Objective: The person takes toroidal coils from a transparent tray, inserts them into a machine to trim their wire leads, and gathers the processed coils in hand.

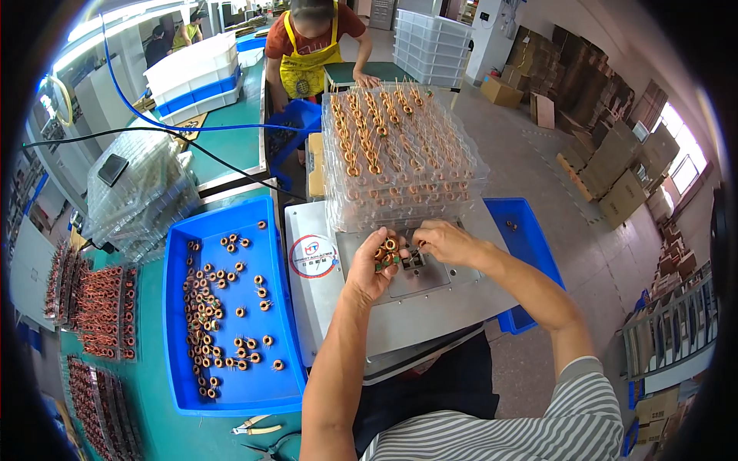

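Several copper-wound toroidal coils [390, 246] rest in my left hand [370, 265], whose fingers curl around them, with a bit of green showing among them. My right hand [450, 244] is just to the right, its fingertips pinched together over a small metal fixture [413, 261] with dark slots. What those fingertips grip is mostly hidden. The fixture sits in the top of a grey metal machine [361, 307]. Right behind my hands rises a stack of clear plastic trays [407, 203]; its top tray carries rows of copper coils with long leads [357, 131].
A blue tray [173, 330] with loose coils [204, 307] lies to the left, cutters [257, 426] before it. Another blue tray [530, 230] stands right. Cables [223, 127] cross at upper left. A co-worker [311, 46] in a yellow apron stands beyond the stack, one hand touching its far edge.
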Demonstrator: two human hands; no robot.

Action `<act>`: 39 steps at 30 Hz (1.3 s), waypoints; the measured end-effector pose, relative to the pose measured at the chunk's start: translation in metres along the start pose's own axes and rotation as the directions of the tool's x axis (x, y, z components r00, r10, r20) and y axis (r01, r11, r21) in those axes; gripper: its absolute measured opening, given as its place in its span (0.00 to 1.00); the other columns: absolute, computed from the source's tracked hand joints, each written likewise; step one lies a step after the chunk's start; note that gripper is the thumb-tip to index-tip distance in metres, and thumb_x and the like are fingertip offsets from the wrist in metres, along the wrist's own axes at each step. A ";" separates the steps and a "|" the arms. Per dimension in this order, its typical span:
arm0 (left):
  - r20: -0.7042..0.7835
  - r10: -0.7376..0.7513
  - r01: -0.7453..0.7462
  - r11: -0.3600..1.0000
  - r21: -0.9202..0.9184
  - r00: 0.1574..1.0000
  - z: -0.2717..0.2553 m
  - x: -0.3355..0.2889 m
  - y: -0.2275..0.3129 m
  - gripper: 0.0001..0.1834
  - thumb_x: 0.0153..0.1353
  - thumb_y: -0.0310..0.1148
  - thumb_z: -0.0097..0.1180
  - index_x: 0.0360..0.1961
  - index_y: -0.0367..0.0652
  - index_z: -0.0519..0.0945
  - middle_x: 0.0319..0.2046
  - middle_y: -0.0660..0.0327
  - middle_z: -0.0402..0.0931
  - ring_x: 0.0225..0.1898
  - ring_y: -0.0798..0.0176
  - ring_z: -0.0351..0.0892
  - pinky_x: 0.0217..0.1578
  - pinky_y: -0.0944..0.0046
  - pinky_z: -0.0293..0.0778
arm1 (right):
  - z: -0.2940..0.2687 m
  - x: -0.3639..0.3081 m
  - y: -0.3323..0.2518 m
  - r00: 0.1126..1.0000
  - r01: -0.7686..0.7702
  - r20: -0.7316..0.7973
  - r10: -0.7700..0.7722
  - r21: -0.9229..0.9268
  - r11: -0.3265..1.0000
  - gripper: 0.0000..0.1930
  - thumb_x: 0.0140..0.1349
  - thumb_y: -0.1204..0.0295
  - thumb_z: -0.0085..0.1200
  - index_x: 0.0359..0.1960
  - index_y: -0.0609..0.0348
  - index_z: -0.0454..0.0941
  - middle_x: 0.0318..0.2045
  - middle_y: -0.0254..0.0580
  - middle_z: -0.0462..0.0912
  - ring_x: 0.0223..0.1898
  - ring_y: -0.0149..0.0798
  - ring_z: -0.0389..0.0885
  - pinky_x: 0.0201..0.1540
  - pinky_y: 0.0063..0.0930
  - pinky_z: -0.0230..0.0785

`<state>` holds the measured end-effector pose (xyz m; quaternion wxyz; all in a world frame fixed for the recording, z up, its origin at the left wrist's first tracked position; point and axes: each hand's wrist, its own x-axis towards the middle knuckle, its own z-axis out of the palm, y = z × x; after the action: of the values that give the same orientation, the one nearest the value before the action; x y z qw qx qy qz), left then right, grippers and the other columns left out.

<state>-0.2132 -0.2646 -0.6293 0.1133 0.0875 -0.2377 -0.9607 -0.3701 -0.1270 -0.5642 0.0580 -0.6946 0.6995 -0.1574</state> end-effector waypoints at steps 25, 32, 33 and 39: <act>-0.085 -0.018 0.023 0.998 0.064 0.996 -0.012 0.002 0.001 0.14 0.65 0.44 0.53 0.42 0.46 0.74 0.36 0.58 0.79 0.33 0.62 0.82 0.13 0.76 0.65 | 0.060 0.015 0.005 0.996 -0.050 0.071 0.048 0.030 0.998 0.10 0.52 0.79 0.53 0.37 0.66 0.79 0.39 0.56 0.80 0.44 0.57 0.78 0.48 0.45 0.71; -0.032 -0.028 0.028 1.000 0.012 0.999 -0.006 0.000 0.001 0.13 0.65 0.43 0.53 0.42 0.46 0.73 0.33 0.60 0.79 0.30 0.63 0.82 0.11 0.76 0.63 | 0.059 0.006 0.001 1.000 -0.006 -0.030 0.008 0.069 0.998 0.12 0.49 0.82 0.54 0.38 0.66 0.77 0.39 0.55 0.80 0.44 0.56 0.78 0.49 0.43 0.72; -0.036 -0.025 0.025 1.000 0.013 0.999 -0.006 -0.002 0.003 0.13 0.65 0.43 0.52 0.42 0.46 0.73 0.33 0.59 0.79 0.30 0.63 0.82 0.11 0.76 0.63 | 0.059 0.009 -0.002 0.999 0.012 -0.051 -0.008 0.093 0.996 0.12 0.49 0.83 0.55 0.38 0.66 0.77 0.38 0.55 0.79 0.43 0.57 0.78 0.47 0.43 0.72; -0.038 0.001 -0.001 1.000 0.012 0.999 -0.009 -0.013 0.010 0.12 0.65 0.42 0.52 0.42 0.45 0.72 0.34 0.59 0.78 0.29 0.64 0.82 0.11 0.77 0.67 | 0.067 0.014 -0.007 0.999 0.028 -0.024 -0.026 0.093 0.995 0.14 0.47 0.83 0.58 0.38 0.66 0.77 0.38 0.54 0.79 0.43 0.57 0.78 0.46 0.43 0.72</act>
<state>-0.1966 -0.2738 -0.6309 0.1177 0.1061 -0.2411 -0.9575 -0.3438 -0.1499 -0.6237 0.0801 -0.6986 0.6826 -0.1987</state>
